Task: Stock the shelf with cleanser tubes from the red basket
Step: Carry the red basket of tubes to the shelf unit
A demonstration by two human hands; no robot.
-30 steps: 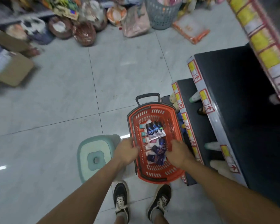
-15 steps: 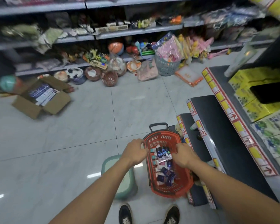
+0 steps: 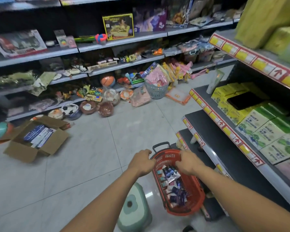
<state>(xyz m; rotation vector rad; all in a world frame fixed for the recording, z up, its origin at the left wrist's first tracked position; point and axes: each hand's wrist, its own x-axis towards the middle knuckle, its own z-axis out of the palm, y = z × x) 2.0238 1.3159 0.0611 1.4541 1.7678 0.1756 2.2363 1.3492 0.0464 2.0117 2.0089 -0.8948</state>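
Observation:
The red basket (image 3: pixel 195 188) sits low at the bottom centre, beside the dark shelves, and looks tilted with its black handle (image 3: pixel 160 145) at the far end. Several cleanser tubes (image 3: pixel 170 173), dark blue and white, lie piled inside. My left hand (image 3: pixel 143 162) grips the basket's left rim near the far end. My right hand (image 3: pixel 189 163) curls over the right rim, just above the tubes. To the right, the dark lower shelf (image 3: pixel 213 131) is mostly bare. A pale tube (image 3: pixel 215 82) stands on the shelf above it.
A green stool (image 3: pixel 134 208) stands left of the basket, by my feet. An opened cardboard box (image 3: pixel 37 141) lies on the tiled floor at left. Yellow-green boxes (image 3: pixel 258 124) fill the right shelf. Toys and a grey basket (image 3: pixel 156 89) crowd the far shelving.
The view has swung up from the floor to the far shelves. Both hands have stayed at the basket and slid toward its far end. The basket now looks tilted.

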